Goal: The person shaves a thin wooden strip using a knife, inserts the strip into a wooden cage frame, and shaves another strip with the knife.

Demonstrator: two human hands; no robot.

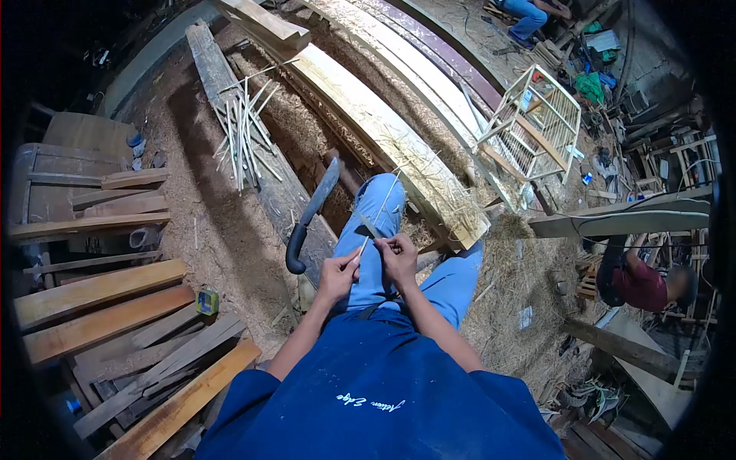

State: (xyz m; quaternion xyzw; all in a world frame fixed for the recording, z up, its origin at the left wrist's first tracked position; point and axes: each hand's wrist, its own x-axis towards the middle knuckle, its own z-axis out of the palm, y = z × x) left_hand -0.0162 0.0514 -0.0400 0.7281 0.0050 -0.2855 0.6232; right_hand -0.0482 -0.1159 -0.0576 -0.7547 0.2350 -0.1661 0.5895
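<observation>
Over my lap, my left hand (337, 277) is closed on a thin wooden stick (377, 218), which slants up and away across my knee. Close beside it, my right hand (398, 259) grips a small knife (368, 225), its blade pointing up and left near the stick. The knife's handle is hidden in my fingers. To the left, a machete (314, 207) with a black handle lies on a weathered plank (215, 73). A loose bundle of thin sticks (244, 138) rests farther up that plank.
Thick pale beams (360, 115) run ahead of me, strewn with shavings. A slatted wooden cage (537, 130) stands at the right. Stacked boards (100, 291) and a yellow tape measure (207, 301) are at left. A person in a maroon shirt (642, 285) and another in blue trousers (527, 17) are nearby.
</observation>
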